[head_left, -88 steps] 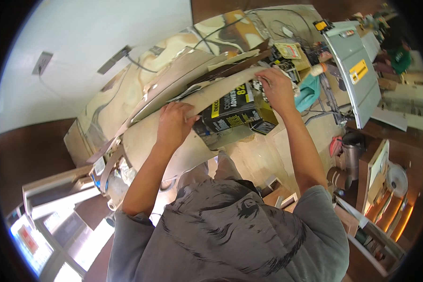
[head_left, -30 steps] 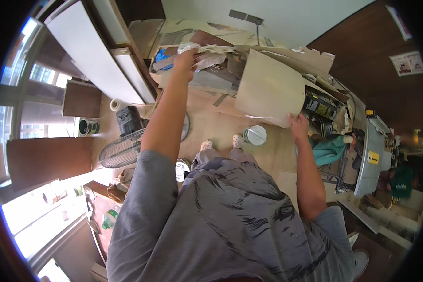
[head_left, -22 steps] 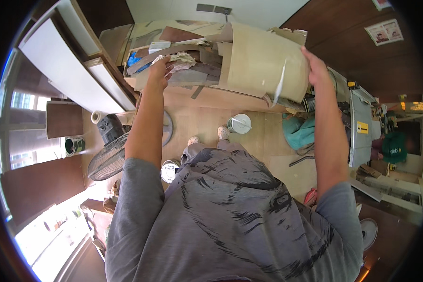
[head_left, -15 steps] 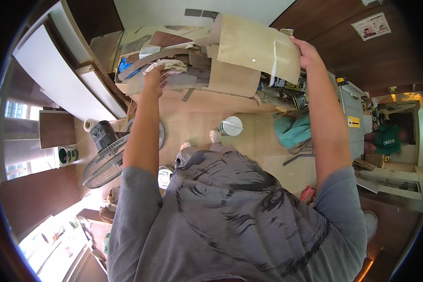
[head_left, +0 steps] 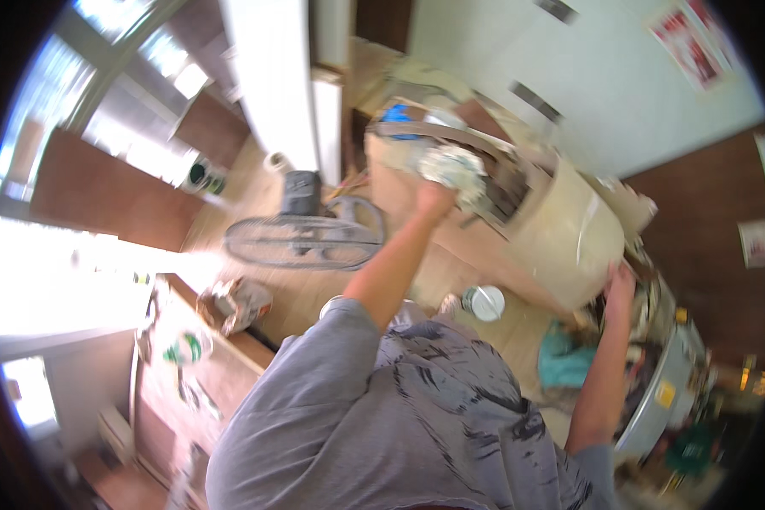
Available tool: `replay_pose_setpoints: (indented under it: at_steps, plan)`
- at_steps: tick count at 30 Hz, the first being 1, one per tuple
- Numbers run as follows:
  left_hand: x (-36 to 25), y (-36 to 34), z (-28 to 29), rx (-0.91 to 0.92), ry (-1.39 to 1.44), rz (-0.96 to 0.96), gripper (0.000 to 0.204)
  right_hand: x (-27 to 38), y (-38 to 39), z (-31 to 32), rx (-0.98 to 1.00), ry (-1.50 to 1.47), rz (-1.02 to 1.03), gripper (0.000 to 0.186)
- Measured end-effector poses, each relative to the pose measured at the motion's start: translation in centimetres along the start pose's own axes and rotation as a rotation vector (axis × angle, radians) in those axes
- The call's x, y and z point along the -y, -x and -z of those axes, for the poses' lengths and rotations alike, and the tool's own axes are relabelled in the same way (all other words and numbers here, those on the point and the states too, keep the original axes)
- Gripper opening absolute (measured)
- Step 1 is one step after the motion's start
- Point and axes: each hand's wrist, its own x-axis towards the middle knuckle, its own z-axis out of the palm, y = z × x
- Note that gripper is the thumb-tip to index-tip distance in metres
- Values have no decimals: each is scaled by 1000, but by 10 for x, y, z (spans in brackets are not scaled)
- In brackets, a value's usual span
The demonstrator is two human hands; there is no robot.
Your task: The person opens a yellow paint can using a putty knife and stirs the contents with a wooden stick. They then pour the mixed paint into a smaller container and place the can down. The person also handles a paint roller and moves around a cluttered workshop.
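A crumpled whitish rag (head_left: pixel 461 168) is bunched in my left hand (head_left: pixel 438 200), above the left part of a long bench (head_left: pixel 399 183) piled with scrap boards. My right hand (head_left: pixel 620 285) grips the right edge of a thin, beige, curved sheet (head_left: pixel 574 238). That sheet arches over the bench's right part and carries a pale streak near the held edge. Motion blur softens both hands, and the right fingertips are partly hidden. Beside the rag lie a curved brown strip (head_left: pixel 421 129) and a blue plastic bag (head_left: pixel 397 119).
A grey fan (head_left: pixel 306 242) stands on the floor at my left. A white-lidded bucket (head_left: pixel 484 303) sits by my feet, with teal cloth (head_left: pixel 565 357) to its right. Tall white panels (head_left: pixel 272 85) lean at the far left. A grey-topped table (head_left: pixel 654 399) is at the right.
The view has swung to the left and tilted. My left hand still has the rag; my right hand keeps the sheet's edge, and the sheet now curves down toward the bench front.
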Motion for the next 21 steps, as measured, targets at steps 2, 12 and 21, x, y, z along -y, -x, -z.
replay_pose_setpoints:
  at_steps: [2, 12, 21]
  plan:
    - [-21, 40, 20, 26, -145, 38, 46, -67, 13, 21, 62, 149, -147, 31]
    - [144, 296, 17, 130, 34, 130, 43, -194, 83, -5, 695, 522, -106, 10]
    - [350, 617, -55, -340, 59, 782, 19, -263, 89, 10, 1102, 1183, 320, 32]
